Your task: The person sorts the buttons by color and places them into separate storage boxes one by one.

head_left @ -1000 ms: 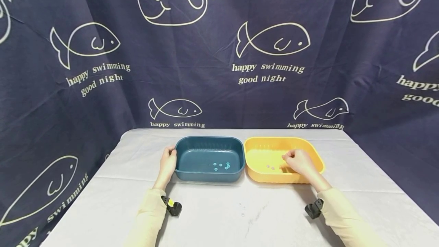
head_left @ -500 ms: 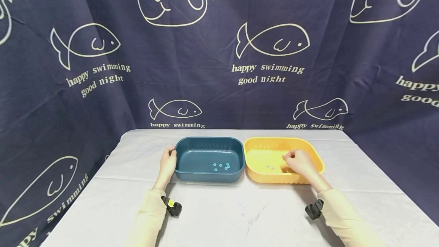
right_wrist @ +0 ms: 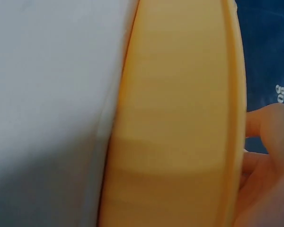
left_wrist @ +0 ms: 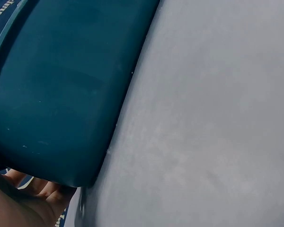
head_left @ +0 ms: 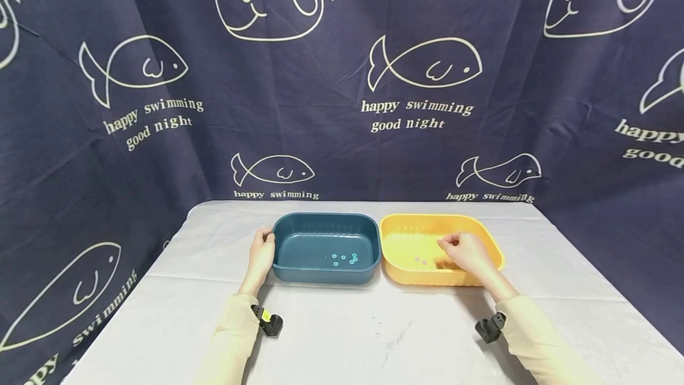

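In the head view my left hand (head_left: 262, 256) grips the left side of a dark teal bin (head_left: 326, 277), the thumb near the rim. The left wrist view has the fingers (left_wrist: 42, 189) against the bin's end, partly hidden by it. Several small teal rings (head_left: 343, 257) lie on the bin's floor. My right hand (head_left: 466, 251) is over the yellow bin (head_left: 427, 277), its fingers bent and the tips close together. Whether anything is between them is too small to see, and the wall hides them in the right wrist view. Two small pinkish rings (head_left: 424, 262) lie in the yellow bin.
Both bins stand side by side on a white cloth-covered table (head_left: 320, 337). A few tiny pale rings (head_left: 377, 334) lie on the cloth in front of them. A dark blue curtain (head_left: 342, 135) with fish drawings hangs behind the table.
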`<state>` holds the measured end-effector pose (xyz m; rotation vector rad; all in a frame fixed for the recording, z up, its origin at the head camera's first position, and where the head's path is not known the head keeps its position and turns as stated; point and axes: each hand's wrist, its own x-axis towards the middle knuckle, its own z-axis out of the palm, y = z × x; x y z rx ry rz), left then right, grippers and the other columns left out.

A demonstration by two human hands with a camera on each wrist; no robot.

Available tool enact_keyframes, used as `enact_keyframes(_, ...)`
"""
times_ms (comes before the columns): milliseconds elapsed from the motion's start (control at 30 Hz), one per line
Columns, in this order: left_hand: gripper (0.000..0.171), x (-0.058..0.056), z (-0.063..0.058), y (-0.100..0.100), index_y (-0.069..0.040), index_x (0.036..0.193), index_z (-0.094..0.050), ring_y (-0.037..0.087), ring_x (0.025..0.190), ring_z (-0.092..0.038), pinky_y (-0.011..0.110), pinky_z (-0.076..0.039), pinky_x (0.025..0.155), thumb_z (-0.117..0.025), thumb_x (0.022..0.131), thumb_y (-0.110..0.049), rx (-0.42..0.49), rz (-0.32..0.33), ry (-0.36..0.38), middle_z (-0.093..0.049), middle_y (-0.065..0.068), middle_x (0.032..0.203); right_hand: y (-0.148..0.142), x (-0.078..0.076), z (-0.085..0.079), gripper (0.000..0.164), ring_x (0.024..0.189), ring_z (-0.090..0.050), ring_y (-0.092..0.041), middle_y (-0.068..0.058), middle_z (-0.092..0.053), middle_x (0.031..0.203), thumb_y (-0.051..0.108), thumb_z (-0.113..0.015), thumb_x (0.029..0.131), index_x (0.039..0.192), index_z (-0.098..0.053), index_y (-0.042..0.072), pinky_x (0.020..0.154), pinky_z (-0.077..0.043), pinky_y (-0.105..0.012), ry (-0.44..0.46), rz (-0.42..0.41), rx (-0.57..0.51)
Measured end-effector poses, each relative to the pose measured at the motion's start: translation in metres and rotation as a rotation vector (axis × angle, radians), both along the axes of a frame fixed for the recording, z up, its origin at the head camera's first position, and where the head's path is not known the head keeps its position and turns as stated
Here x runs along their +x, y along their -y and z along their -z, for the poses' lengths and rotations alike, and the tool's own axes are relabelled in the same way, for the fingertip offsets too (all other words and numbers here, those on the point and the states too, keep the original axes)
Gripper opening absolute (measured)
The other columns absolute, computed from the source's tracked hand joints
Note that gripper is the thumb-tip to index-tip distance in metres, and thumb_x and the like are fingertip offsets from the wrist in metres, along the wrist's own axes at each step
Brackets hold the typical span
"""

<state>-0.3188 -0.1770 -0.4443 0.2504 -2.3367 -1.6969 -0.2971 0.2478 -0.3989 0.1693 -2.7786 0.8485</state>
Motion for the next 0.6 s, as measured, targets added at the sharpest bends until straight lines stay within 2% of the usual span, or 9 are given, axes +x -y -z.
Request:
enact_keyframes(167, 0.041, 0.001, -0.002, 0.0, 0.004, 0.135, -0.039, 0.038, 0.132, -0.035, 0.051, -0.026, 0.11, -0.032, 0.099, -0.015, 0.002, 0.008, 0.007, -0.041, 0.025, 0.138, 0.009, 0.005, -0.005, 0.015, 0.067, -0.06, -0.016, -0.008, -0.068, 0.08, 0.016, -0.062, 0.086, 0.086, -0.071, 0.003, 0.065, -0.045, -0.028, -0.059, -0.056, -0.034)
enact_keyframes(300, 0.041, 0.001, -0.003, -0.001, 0.004, 0.134, -0.039, 0.038, 0.132, -0.035, 0.051, -0.026, 0.11, -0.033, 0.099, -0.015, -0.001, 0.003, 0.008, -0.041, 0.025, 0.138, 0.019, 0.01, -0.006, 0.011, 0.067, -0.053, -0.011, -0.003, -0.067, 0.075, 0.013, -0.065, 0.082, 0.084, -0.072, 0.005, 0.06, -0.043, -0.023, -0.122, -0.096, -0.046)
enact_keyframes(600, 0.039, 0.001, -0.001, 0.0, 0.003, 0.132, -0.041, 0.038, 0.132, -0.035, 0.05, -0.026, 0.11, -0.033, 0.098, -0.015, -0.01, -0.008, 0.015, -0.042, 0.024, 0.138, 0.043, 0.022, -0.004, 0.005, 0.063, -0.048, -0.005, 0.001, -0.061, 0.07, 0.008, -0.07, 0.079, 0.082, -0.072, 0.005, 0.057, -0.042, -0.02, -0.158, -0.18, -0.111)
